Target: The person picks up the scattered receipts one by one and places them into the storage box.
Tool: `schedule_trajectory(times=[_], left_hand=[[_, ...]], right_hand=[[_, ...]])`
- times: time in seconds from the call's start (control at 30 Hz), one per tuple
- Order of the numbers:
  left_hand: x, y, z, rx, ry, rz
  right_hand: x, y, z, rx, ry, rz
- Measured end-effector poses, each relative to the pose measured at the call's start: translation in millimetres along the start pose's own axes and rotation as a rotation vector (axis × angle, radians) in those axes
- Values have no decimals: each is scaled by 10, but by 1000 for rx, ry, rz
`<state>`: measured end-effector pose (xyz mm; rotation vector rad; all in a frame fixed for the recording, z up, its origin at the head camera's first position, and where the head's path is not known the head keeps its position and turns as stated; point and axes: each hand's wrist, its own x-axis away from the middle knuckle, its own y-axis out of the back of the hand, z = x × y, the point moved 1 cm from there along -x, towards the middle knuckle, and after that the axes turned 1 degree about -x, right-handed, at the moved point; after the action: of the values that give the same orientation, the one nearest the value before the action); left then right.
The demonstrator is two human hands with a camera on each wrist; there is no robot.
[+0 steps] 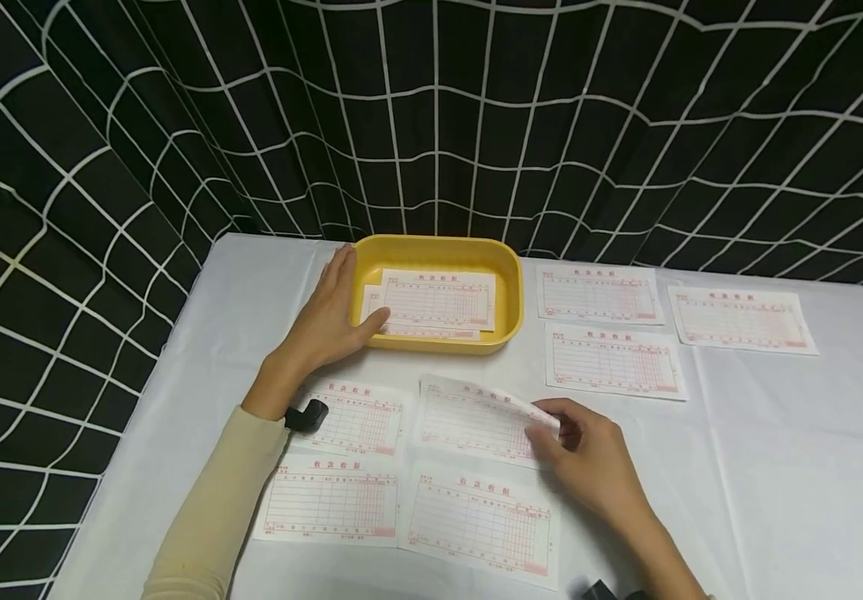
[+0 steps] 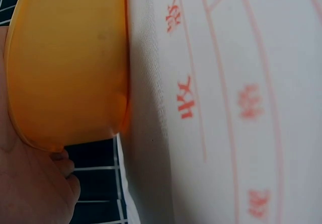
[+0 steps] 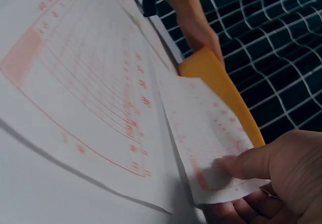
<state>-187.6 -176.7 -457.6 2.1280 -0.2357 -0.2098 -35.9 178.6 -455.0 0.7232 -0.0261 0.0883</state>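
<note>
- To me this looks like a makeshift recording corner; home or office beyond it, I can't tell.
- Black curtains with a white grid hang behind the desk and down its left side.
- 1 plain white cloth covers the desk.
- 2 small black wrist devices look like cameras.
- Printed receipt forms add a clerical touch.

The tray is yellow, the slips white (ruled in red), the curtain black with white grid lines.

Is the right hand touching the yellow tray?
No, the right hand pinches a paper slip apart from the yellow tray, which only the left hand touches.
</note>
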Motion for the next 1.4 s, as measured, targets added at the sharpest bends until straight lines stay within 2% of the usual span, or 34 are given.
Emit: schedule_trajectory(times=[0.17,0.37,0.43,0.57,0.63,0.8,0.97,1.1,1.23,1.4], left_hand=[[-7,-7,-4,2,-4,2],[-9,-15,4,-10,-7,-4],[-6,-12,2,-6,-8,-2],[7,5,-2,-3,-6,-2],[7,12,-7,-2,-10,-7],[-1,9,-7,1,-17,-1],[-6,-3,-7,-10,-10,9],[-12,-11,-23,-11,-1,22],[-10,-6,-24,-11,5,30],[-7,-1,-6,-12,1,26]], right_hand=[[-34,112,-19,-24,-4,13],[-105,308,28,-19,54,53],[-133,384,49,-60,41,94],[-213,516,109,-192,-35,160],[-270,569,145,-243,-56,165],[-467,664,235,-269,-22,128],[-738,740,358,-269,25,97],[-980,771,474,-228,44,62],[-1213,713,577,-152,67,52],[-1432,537,691,-74,103,92]])
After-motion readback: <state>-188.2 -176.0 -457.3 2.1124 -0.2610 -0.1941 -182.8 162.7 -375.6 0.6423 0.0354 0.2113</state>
